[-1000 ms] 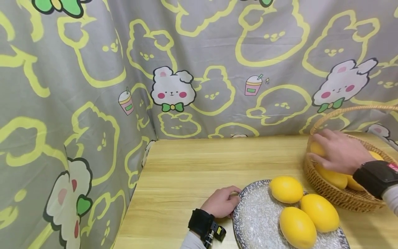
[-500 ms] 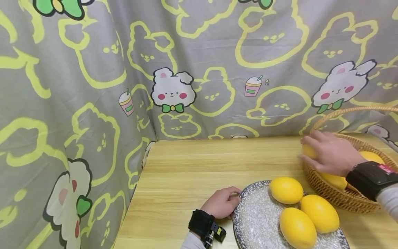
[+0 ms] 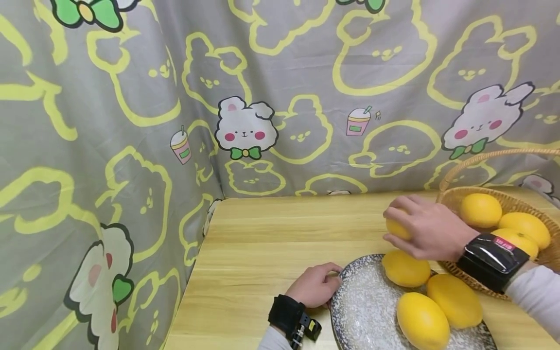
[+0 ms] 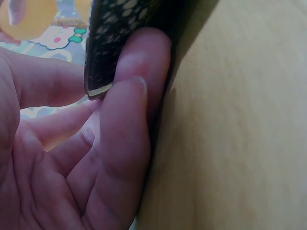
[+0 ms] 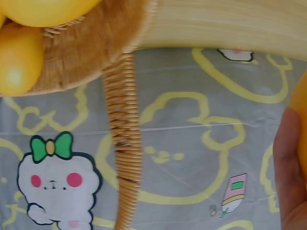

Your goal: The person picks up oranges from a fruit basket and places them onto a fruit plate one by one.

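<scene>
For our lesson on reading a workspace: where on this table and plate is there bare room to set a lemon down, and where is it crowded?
Bare wood runs across the table from the curtain to the right hand, behind the left hand. The plate is bare on its left half, beside the left hand. Crowded: the plate's right side with three lemons, and the basket.

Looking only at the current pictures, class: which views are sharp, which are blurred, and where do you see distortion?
Head view: evenly lit and sharp, the lemon in the right hand crisp, edges slightly bowed by the wide lens. Left wrist view: too close, the left hand and plate rim soft. Right wrist view: the basket blurred, the picture upside down.
</scene>
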Tool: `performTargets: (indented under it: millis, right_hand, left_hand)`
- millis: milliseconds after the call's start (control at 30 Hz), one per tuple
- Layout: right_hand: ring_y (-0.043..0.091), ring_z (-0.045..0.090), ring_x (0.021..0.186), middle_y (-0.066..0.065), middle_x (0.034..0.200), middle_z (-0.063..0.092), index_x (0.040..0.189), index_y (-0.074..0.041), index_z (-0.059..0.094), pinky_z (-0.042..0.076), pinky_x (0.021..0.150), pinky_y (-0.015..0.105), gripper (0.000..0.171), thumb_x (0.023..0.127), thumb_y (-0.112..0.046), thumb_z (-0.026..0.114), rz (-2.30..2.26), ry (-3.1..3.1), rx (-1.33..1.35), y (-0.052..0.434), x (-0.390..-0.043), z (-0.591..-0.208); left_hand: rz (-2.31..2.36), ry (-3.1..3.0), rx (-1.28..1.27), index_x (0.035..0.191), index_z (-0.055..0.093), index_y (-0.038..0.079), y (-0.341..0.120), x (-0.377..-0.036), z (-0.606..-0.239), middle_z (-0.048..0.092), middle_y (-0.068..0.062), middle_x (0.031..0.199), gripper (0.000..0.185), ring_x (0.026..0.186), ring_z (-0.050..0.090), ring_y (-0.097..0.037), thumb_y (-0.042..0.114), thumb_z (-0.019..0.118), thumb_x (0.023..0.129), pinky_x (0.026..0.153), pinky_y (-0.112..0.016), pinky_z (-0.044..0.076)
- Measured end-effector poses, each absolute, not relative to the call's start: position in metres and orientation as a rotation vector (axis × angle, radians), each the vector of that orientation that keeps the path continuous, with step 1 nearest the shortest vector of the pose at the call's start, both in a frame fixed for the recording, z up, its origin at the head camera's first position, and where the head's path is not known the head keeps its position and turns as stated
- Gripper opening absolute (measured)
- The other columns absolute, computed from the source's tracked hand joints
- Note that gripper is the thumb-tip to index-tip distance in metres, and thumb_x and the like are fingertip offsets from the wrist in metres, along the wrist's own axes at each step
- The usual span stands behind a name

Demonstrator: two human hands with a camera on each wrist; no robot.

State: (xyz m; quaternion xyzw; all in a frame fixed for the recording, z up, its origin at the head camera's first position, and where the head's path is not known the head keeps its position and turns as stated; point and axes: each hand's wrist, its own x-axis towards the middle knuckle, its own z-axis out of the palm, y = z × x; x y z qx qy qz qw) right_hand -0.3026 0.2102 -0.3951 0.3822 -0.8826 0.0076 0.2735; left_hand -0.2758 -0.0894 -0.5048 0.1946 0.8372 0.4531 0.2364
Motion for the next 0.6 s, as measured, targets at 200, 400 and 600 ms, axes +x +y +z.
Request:
performTargets:
  millis: [200, 400, 600]
  right_hand:
    - [0.015, 0.059, 0.086, -0.001, 0.1, 0.063, 0.104, -0.019, 0.065, 0.049, 0.052, 0.024, 0.033, 0.089, -0.046, 0.074, 0.024, -2.36, 1.05, 0.205, -0.303, -0.397]
    - [0.015, 0.061, 0.087, 0.001, 0.101, 0.065, 0.105, -0.017, 0.067, 0.056, 0.057, 0.03, 0.036, 0.09, -0.05, 0.071, 0.022, -2.344, 1.074, 0.202, -0.301, -0.398]
    - [0.014, 0.062, 0.088, -0.001, 0.103, 0.065, 0.108, -0.019, 0.068, 0.056, 0.058, 0.028, 0.035, 0.09, -0.049, 0.072, 0.041, -2.348, 1.103, 0.196, -0.298, -0.399]
  left_hand:
    - [1.234, 2.292, 0.533, 0.141, 0.062, 0.018, -0.089, -0.275, -0.504, 0.062, 0.006, 0.062, 0.038, 0.048, 0.057, -0.01, 0.03, 0.056, 0.106, 0.055, -0.023, 0.049]
    - [1.227, 2.317, 0.544, 0.139, 0.064, 0.017, -0.088, -0.277, -0.504, 0.062, 0.007, 0.062, 0.037, 0.046, 0.055, -0.009, 0.03, 0.057, 0.105, 0.051, -0.023, 0.048]
    - [1.213, 2.329, 0.548, 0.138, 0.064, 0.019, -0.09, -0.277, -0.505, 0.062, 0.007, 0.062, 0.036, 0.047, 0.056, -0.009, 0.031, 0.057, 0.105, 0.054, -0.023, 0.047]
